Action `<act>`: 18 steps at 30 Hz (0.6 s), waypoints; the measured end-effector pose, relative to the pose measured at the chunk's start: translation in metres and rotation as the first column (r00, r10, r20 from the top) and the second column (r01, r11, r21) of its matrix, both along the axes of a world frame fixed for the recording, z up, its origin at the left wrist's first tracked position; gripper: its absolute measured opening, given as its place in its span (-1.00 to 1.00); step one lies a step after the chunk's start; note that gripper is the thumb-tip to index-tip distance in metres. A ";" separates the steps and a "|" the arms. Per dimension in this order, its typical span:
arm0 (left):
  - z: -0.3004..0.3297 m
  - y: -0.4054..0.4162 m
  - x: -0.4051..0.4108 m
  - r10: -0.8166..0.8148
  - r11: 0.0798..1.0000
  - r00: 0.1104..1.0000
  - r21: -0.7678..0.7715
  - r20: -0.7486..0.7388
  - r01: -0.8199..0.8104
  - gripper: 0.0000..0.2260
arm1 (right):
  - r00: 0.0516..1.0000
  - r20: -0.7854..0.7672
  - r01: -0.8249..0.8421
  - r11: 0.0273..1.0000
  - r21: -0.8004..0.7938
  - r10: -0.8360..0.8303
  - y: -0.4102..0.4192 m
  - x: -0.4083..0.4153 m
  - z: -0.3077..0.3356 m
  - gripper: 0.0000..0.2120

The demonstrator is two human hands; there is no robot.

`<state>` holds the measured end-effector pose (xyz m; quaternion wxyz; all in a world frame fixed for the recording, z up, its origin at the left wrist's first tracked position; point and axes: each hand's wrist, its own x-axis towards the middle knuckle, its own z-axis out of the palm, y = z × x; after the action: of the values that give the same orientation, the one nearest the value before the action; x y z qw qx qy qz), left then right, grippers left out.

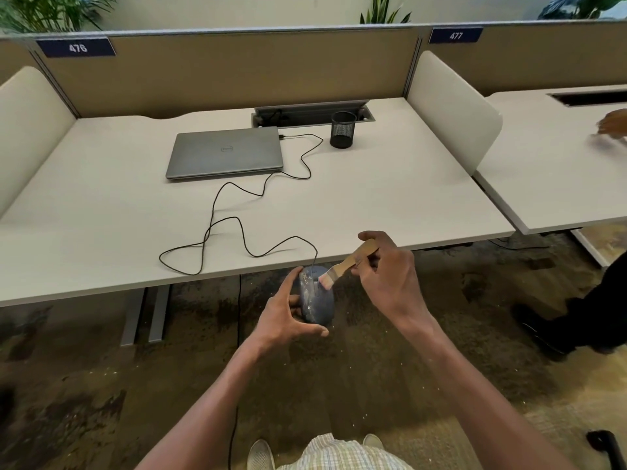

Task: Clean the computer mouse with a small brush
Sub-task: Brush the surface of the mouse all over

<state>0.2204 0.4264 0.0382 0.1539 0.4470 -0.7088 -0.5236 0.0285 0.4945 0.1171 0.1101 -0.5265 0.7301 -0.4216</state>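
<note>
A dark blue-grey computer mouse (317, 298), speckled with pale dust, is held just off the desk's front edge, above the floor. My left hand (288, 317) grips it from the left and underneath. My right hand (386, 276) holds a small wooden-handled brush (349, 262) by its handle. The pale bristles touch the mouse's upper right side near the wheel. The mouse's black cable (237, 232) loops back across the desk to the laptop.
On the white desk (390, 198) lie a shut grey laptop (225, 152) and a black mesh pen cup (342, 129). Curved dividers stand at both sides. Another person's hand (612, 125) and leg (576, 317) are at the right. Pale specks dot the carpet below.
</note>
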 end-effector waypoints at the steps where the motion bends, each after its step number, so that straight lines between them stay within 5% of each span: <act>1: 0.000 -0.001 0.000 -0.005 1.000 1.000 -0.001 -0.004 0.005 0.18 | 1.000 0.005 -0.007 1.000 0.014 0.007 -0.001 0.000 0.001 -0.66; 6: 0.000 -0.001 0.003 -0.012 1.000 1.000 0.006 -0.011 0.012 0.19 | 0.997 -0.070 0.037 0.999 -0.003 -0.037 -0.008 -0.003 0.007 -0.66; 13: 0.002 -0.006 0.002 -0.038 0.999 0.999 -0.018 -0.020 0.038 0.19 | 0.997 0.024 0.074 0.996 0.040 -0.075 -0.032 0.000 0.013 -0.65; 18: -0.003 -0.008 0.006 -0.030 1.000 0.999 0.003 -0.040 0.030 0.20 | 0.996 -0.079 0.047 0.999 -0.011 -0.047 -0.026 -0.008 0.015 -0.75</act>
<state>0.2265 0.4184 0.0353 0.1596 0.4260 -0.7113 -0.5358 0.0203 0.4681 0.1319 0.0686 -0.5259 0.7440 -0.4064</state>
